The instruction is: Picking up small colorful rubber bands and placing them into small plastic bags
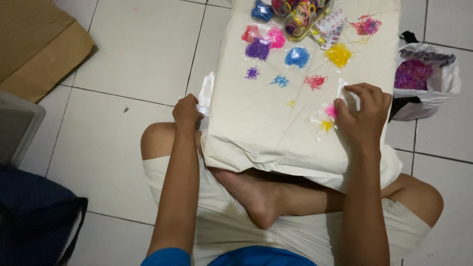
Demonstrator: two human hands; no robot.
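I sit cross-legged on a tiled floor with a cream cloth-covered board (266,133) before me. My left hand (187,111) grips a stack of clear small plastic bags (206,93) at the board's left edge. On the board's right side, my right hand (363,114) pinches a clear bag (326,118) holding pink and yellow rubber bands. Loose little heaps of bands lie above it: purple (252,73), blue (280,81), red (315,81) and a tiny yellow one (291,104). Filled bags of pink, purple (257,49), blue (297,57) and yellow (339,54) bands sit farther up.
A clear container of colourful hair ties (299,15) stands at the board's top. A white plastic bag with purple bands (423,79) sits on the floor at right. Brown cardboard (34,44) lies at top left, a grey bin (17,128) and dark blue bag (34,221) at left.
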